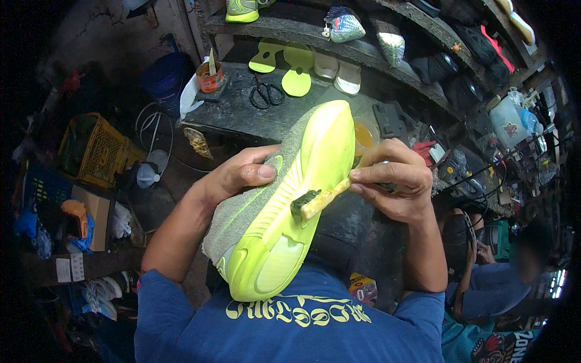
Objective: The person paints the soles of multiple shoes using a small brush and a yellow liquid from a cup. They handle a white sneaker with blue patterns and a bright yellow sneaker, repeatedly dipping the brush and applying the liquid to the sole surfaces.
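Observation:
A grey knit shoe with a neon yellow sole (327, 142) is held up in front of my chest, tilted so that the sole's side and underside face up. My left hand (245, 170) grips the shoe's upper from the left, its thumb lying on the grey fabric. Between the fingers of my right hand (400, 181) is the pale yellow handle of a small brush (321, 202). Its dark bristles rest against the middle of the sole, close to the sidewall ridges. Part of my left hand is hidden behind the shoe.
On the dark bench (233, 109) ahead are scissors (267, 95), an orange tin (210, 78), yellow-green sole pieces (297, 71) and a container of amber liquid (365, 136). Shelves of shoes stand behind. A yellow crate (91, 151) sits left; another person (493, 287) is at right.

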{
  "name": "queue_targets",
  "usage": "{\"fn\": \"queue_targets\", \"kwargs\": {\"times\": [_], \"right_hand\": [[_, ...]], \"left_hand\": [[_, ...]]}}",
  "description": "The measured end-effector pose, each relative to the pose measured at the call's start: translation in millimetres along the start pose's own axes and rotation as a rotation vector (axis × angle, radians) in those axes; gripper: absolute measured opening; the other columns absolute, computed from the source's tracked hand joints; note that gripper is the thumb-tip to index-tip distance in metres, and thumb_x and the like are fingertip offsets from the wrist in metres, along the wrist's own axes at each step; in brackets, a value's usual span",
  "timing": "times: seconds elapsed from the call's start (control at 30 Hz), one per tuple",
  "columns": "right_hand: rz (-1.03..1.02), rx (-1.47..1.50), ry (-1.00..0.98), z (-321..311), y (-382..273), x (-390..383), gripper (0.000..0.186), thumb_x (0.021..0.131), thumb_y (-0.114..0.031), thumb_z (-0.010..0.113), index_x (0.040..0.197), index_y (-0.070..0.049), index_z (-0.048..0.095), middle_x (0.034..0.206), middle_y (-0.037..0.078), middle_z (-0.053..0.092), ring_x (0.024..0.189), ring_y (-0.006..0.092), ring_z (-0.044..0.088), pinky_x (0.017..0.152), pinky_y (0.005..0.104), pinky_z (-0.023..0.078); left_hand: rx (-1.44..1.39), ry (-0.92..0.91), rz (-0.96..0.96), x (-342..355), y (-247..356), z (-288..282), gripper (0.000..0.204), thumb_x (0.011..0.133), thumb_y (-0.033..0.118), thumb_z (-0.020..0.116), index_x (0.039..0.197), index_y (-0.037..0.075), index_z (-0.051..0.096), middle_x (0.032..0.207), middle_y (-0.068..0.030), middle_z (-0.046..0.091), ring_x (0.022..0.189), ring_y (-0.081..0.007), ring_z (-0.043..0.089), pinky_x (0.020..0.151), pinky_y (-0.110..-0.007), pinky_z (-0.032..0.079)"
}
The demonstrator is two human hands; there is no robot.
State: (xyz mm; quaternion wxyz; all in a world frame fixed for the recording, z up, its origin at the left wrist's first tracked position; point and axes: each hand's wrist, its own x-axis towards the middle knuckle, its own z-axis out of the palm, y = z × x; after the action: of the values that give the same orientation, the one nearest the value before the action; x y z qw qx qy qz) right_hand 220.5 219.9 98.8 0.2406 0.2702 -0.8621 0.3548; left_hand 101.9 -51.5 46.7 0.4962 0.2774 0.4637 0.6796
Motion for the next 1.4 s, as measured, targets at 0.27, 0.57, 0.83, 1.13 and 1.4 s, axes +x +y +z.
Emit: {"fn": "queue_targets", "kwargs": {"times": [0.27, 0.57, 0.83, 1.13, 1.4], "right_hand": [[-0.031, -0.037, -0.036, -0.2, -5.6, 4.0, 0.027, 0.069, -0.011, 0.088, 0.095, -0.014, 0.081, 0.083, 0.002, 0.069, 0.072, 0.0174, 0.064, 0.063, 0.0335, 0.04], [-0.104, -0.003, -0.08, 1.8, -23.3, 11.5, 0.027, 0.07, -0.012, 0.089, 0.096, -0.015, 0.08, 0.083, 0.001, 0.069, 0.07, 0.0182, 0.065, 0.061, 0.0338, 0.041], [0.18, 0.246, 0.051, 12.6, -43.4, -3.7, 0.027, 0.075, 0.004, 0.084, 0.101, -0.002, 0.079, 0.088, 0.011, 0.07, 0.076, 0.017, 0.068, 0.064, 0.0273, 0.053], [0.418, 0.108, 0.29, 30.4, -69.3, -25.7, 0.027, 0.083, 0.003, 0.079, 0.109, -0.004, 0.078, 0.091, 0.009, 0.073, 0.072, 0.0113, 0.063, 0.06, 0.0244, 0.046], [0.383, 0.044, 0.293, 31.5, -63.6, -17.1, 0.026, 0.083, 0.002, 0.08, 0.108, -0.005, 0.079, 0.089, 0.006, 0.072, 0.062, 0.0063, 0.053, 0.052, 0.0222, 0.039]], "left_hand": [[0.055, 0.029, -0.006, 3.1, 0.8, -0.2, 0.105, 0.074, 0.064, 0.072, 0.142, -0.011, 0.046, 0.13, -0.0196, 0.064, 0.114, -0.0226, 0.066, 0.099, -0.033, 0.051], [0.016, 0.047, 0.038, 4.5, -4.5, -5.2, 0.088, 0.082, 0.053, 0.069, 0.141, -0.009, 0.049, 0.129, -0.0181, 0.064, 0.112, -0.0211, 0.066, 0.099, -0.033, 0.052], [0.055, 0.231, 0.26, 2.5, -2.2, -7.6, 0.095, 0.076, 0.053, 0.071, 0.144, -0.007, 0.044, 0.128, -0.0167, 0.062, 0.113, -0.0218, 0.064, 0.102, -0.035, 0.049], [0.408, 0.628, 0.629, -8.6, 19.1, -4.5, 0.094, 0.073, 0.05, 0.072, 0.143, -0.007, 0.044, 0.127, -0.0187, 0.062, 0.116, -0.0262, 0.061, 0.103, -0.038, 0.045], [0.503, 0.626, 0.693, -12.4, 24.8, 4.3, 0.098, 0.073, 0.049, 0.075, 0.144, -0.009, 0.042, 0.131, -0.0203, 0.059, 0.119, -0.0279, 0.059, 0.106, -0.039, 0.044]]}}
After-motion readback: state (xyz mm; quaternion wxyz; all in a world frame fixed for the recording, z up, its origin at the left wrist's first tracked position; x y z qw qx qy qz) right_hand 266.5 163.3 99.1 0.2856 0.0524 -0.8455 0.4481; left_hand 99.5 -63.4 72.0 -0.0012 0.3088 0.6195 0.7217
